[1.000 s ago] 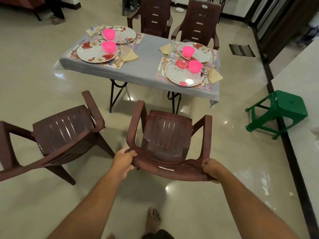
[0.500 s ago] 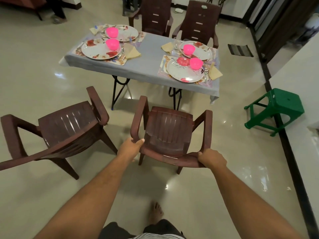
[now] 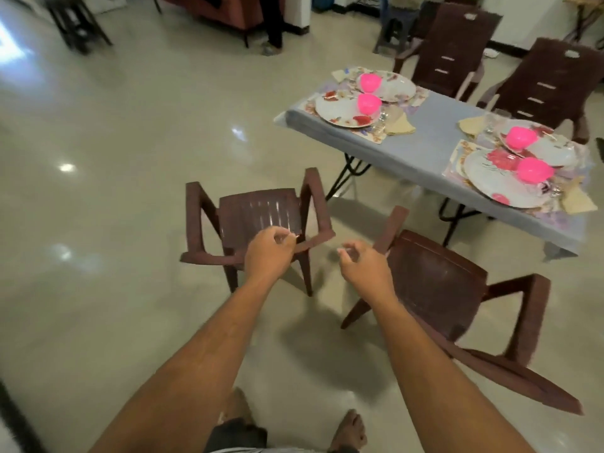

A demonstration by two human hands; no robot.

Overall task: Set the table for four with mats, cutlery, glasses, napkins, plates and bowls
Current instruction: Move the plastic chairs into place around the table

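Note:
The table (image 3: 434, 138) with a grey cloth stands at the upper right. It carries floral mats, white flowered plates (image 3: 340, 111), pink bowls (image 3: 369, 103), beige napkins (image 3: 400, 125) and a glass (image 3: 490, 120). Two brown plastic chairs stand on the floor before me. My left hand (image 3: 268, 253) hangs in front of the back rail of the left chair (image 3: 261, 214), fingers loosely curled and holding nothing; whether it touches the rail I cannot tell. My right hand (image 3: 362, 269) floats between the chairs, just left of the right chair (image 3: 438, 282), also loosely curled and holding nothing.
Beyond the table stand two more brown chairs (image 3: 451, 50). A person's legs (image 3: 273, 24) and dark furniture (image 3: 78, 24) are at the far back. Glossy tiled floor spreads wide to the left. My bare foot (image 3: 349, 433) shows at the bottom.
Both hands have let go of the right chair's back rail and moved left toward the other chair. The view has swung left, so the table now sits at the upper right.

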